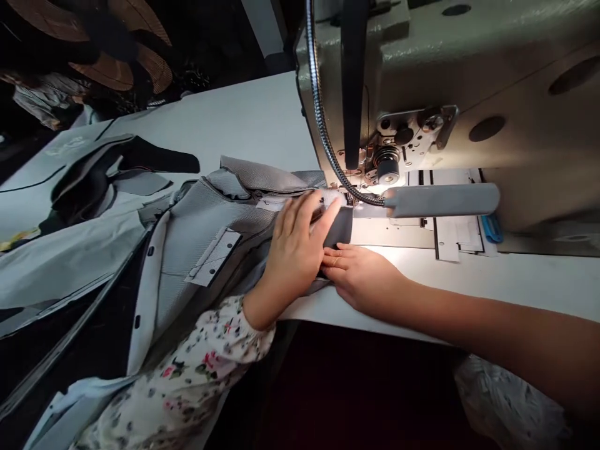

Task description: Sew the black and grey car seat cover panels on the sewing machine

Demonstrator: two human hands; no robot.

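Grey fabric (187, 231) with sewn seams and dark panels lies across the white table, its right end beneath the needle area of a sewing machine (422, 75). My left hand (295, 240) rests flat on this cloth just left of the needle area, fingers stretched and thumb apart. Close beside it, my right hand (363, 275) has its fingers pressed together at the edge of a dark grey fabric piece (341, 228); the fingertips are partly hidden. A white strip (272, 204) runs along the seam towards the needle area, which the lamp's hose partly covers.
A grey lamp (443, 200) on a flexible metal hose lights the machine bed. Flat white pieces (454, 231) and a blue object (491, 229) lie right of it. More dark and grey cloth (107, 175) covers the table's left. A fan and a person are in the background.
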